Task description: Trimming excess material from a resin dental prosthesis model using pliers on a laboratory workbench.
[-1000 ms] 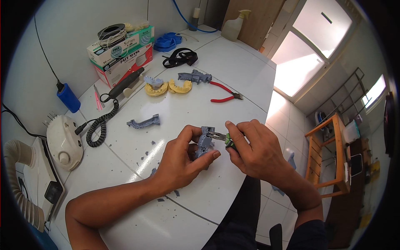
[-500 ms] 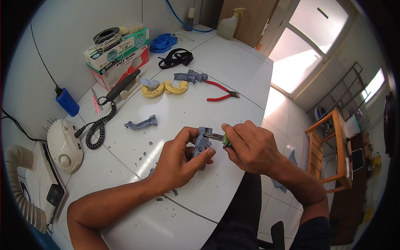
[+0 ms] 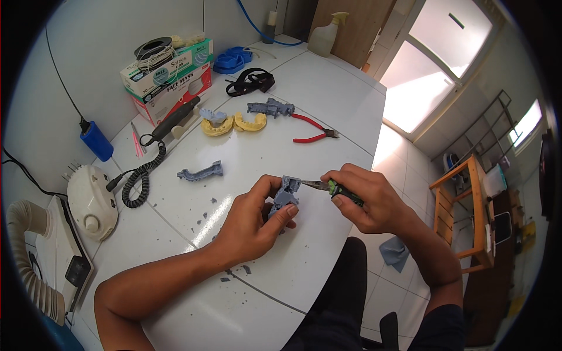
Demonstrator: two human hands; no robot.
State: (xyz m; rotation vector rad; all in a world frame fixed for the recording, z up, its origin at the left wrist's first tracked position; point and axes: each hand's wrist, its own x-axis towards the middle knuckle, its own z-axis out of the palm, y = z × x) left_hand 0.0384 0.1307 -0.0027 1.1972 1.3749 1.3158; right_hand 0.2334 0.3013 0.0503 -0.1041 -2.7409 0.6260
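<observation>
My left hand [image 3: 254, 219] grips a grey-blue resin dental model piece [image 3: 285, 202] above the white tabletop, thumb across its front. In my right hand [image 3: 372, 196] are needle-nose pliers [image 3: 316, 185] with green and black handles, their tips at the upper right edge of the model; whether they touch it I cannot tell. Left of these lies a similar grey piece [image 3: 201, 171], with broken grey chips [image 3: 247, 269] scattered around and below my left forearm. Farther back, red-handled cutters [image 3: 310, 130] rest beside another grey model [image 3: 270, 108].
Yellow dental casts [image 3: 250, 122] lie at the back. A rotary handpiece [image 3: 175, 120] with coiled cord, its white control unit [image 3: 91, 205] and a ribbed hose [image 3: 32, 257] line the left side. Stacked boxes [image 3: 170, 88] stand by the wall. The table's edge [image 3: 374, 146] runs along the right.
My right hand has drawn the pliers right, away from the middle of the model, with their handles turned. My left hand keeps its hold, the model slightly turned.
</observation>
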